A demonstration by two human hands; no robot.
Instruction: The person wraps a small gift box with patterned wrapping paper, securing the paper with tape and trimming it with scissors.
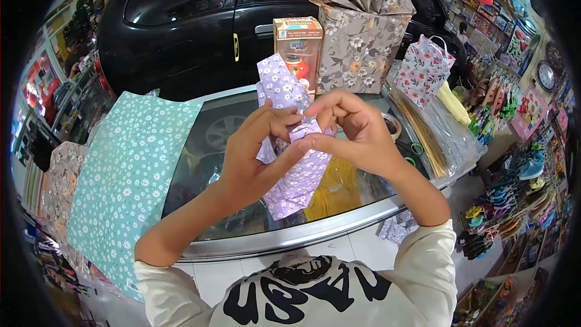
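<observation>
Lilac wrapping paper point(302, 175) printed with small white flowers stands folded and gathered above the glass counter, in front of me. My left hand point(249, 152) pinches its near side, thumb pointing toward the middle. From the other side, my right hand point(362, 136) grips the same gathered part between thumb and curled fingers. The two thumbs almost meet at the pinched fold. Whatever the paper may enclose is hidden. Just behind it stands a toy box point(298, 45) with a clear window, partly covered by the paper.
A tall grey floral gift package point(363, 48) and a small floral bag point(423, 66) stand at the back. Green daisy paper point(127, 175) drapes over the left side. Scissors point(416, 148), a tape roll point(394, 124) and plastic sleeves point(454, 139) lie right. A black car point(181, 36) is beyond the counter point(284, 239).
</observation>
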